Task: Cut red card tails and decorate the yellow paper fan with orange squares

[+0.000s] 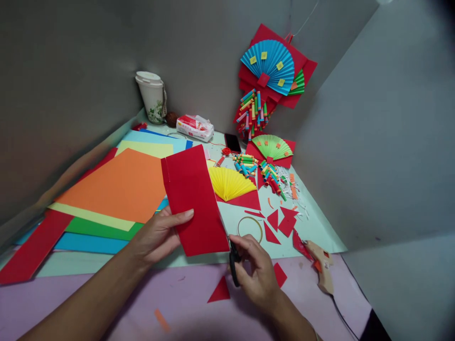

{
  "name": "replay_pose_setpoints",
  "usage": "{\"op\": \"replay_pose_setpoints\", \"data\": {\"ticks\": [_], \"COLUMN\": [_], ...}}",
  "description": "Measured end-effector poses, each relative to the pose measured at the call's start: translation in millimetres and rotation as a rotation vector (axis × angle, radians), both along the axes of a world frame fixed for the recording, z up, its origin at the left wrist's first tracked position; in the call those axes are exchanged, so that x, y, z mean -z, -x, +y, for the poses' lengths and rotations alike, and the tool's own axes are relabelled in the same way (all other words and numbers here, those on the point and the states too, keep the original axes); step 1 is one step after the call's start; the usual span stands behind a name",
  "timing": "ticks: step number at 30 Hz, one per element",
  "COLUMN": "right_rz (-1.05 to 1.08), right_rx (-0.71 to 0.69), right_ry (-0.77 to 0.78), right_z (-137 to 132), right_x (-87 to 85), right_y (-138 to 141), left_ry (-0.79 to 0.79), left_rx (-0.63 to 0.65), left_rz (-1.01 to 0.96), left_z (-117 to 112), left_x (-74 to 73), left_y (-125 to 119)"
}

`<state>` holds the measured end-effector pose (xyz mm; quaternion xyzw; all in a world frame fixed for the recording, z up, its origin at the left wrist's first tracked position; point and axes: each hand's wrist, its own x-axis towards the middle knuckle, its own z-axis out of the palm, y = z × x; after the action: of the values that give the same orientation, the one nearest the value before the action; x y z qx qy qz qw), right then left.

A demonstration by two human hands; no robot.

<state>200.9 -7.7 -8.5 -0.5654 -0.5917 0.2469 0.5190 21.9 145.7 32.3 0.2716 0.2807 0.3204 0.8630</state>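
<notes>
The left hand (165,237) pinched a red card (197,203) between thumb and fingers as the right hand (258,265) gripped scissors (233,263) at the edge beside it; trimming looked to be the step in hand. The next move appeared to call for a steady card and blades true to that edge. A ring (261,231) lay just beyond the right hand; open room lay nearer than both, above the scrap-strewn tabletop (188,293).

No words or numbers here can be read. The tissue pack (195,129) has tiny print on its side, and the tan glue gun (323,261) has a little mark, but both are too small to read.
</notes>
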Motion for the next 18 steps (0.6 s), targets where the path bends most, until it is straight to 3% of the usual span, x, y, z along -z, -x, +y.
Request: {"op": "replay_pose_setpoints", "data": {"ticks": [18], "right_rz": [-0.027], "right_rx": [0.028], "right_ry": [-0.044], "right_z": [0.2], "right_x": [2.7], "right_y": [-0.2], "left_ry": [-0.022], "left_rx": [-0.025], "left_rz": [0.013], "left_z": [-0.1], "left_x": [5.2], "left_y": [-1.2]}}
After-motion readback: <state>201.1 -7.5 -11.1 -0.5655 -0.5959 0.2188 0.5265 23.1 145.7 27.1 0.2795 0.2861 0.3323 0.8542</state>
